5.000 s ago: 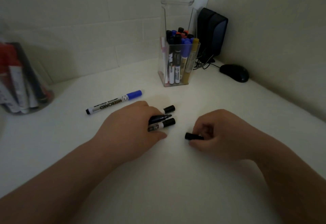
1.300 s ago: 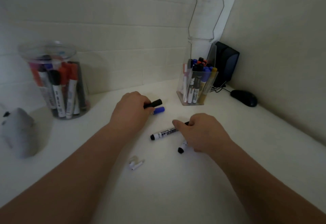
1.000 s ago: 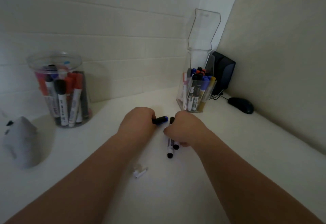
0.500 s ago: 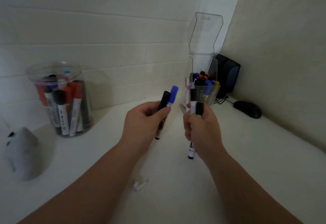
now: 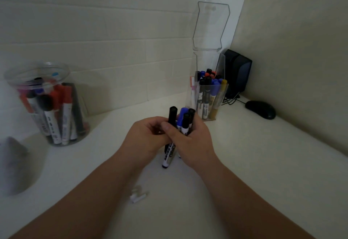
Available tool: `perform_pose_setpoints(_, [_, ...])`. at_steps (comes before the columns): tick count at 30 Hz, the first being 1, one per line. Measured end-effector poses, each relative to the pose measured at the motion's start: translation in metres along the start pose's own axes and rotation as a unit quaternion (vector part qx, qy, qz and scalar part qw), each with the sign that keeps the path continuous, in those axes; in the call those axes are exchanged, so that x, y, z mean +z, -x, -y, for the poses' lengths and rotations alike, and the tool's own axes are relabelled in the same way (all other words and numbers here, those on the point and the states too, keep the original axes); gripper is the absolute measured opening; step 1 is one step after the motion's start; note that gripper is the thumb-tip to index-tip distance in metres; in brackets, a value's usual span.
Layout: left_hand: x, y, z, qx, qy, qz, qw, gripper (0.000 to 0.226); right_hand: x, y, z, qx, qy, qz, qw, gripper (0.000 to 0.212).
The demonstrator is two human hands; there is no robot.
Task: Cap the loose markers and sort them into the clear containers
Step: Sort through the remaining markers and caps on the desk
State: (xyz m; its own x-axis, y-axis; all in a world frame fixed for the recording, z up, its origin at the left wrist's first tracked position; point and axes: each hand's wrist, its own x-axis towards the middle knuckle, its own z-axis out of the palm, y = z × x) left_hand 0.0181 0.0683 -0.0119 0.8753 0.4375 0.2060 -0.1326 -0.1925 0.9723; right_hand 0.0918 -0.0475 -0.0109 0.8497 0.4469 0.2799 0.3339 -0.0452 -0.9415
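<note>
Moved: left hand (image 5: 148, 139) and right hand (image 5: 192, 142) have closed together, merging two pairs of markers (image 5: 181, 120) into one bundle.
Grip: both hands wrap it, caps up, above the desk (image 5: 244, 163).
Why: probably for one drop into the square container (image 5: 212, 103) just behind.

Single view, worn on the head, looking forward and down, close over the white tabletop (image 5: 254, 163). It faces the wall corner: tall clear square plastic box (image 5: 207, 54) right of centre, round clear jar (image 5: 56, 110) far left of that box.
</note>
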Motion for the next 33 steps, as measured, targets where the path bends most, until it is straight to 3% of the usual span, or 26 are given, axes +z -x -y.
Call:
perform_pose_setpoints(5, [-0.008, -0.001, -0.007, 0.031, -0.093, 0.018, 0.995, 0.029, 0.004, 0.002, 0.0, -0.005, 0.007, 0.006, 1.0, 0.019])
perform_pose_setpoints(7, [-0.012, -0.002, -0.009, 0.01, -0.155, 0.045, 0.987, 0.021, 0.004, 0.003, 0.0, -0.012, 0.039, 0.001, 0.999, 0.019])
perform_pose_setpoints(10, [-0.013, -0.002, -0.007, -0.033, -0.148, 0.087, 0.985, 0.018, 0.003, 0.003, 0.0, 0.003, 0.036, 0.004, 0.999, 0.015])
perform_pose_setpoints(20, [-0.001, 0.002, -0.004, -0.002, -0.166, -0.012, 0.986, 0.01, -0.007, 0.002, 0.004, 0.007, -0.004, 0.061, 0.998, 0.019])
perform_pose_setpoints(24, [-0.008, -0.002, -0.003, -0.048, -0.224, 0.065, 0.971, 0.006, -0.003, 0.006, 0.004, 0.001, 0.006, 0.063, 0.998, 0.027])
perform_pose_setpoints(29, [-0.013, -0.001, -0.002, -0.042, -0.201, 0.129, 0.97, 0.016, 0.001, 0.008, 0.005, -0.001, -0.024, 0.071, 0.997, 0.033])
perform_pose_setpoints(33, [-0.004, 0.0, -0.007, -0.021, -0.205, 0.16, 0.965, 0.028, 0.0, 0.006, 0.007, 0.018, -0.048, 0.07, 0.996, 0.021])
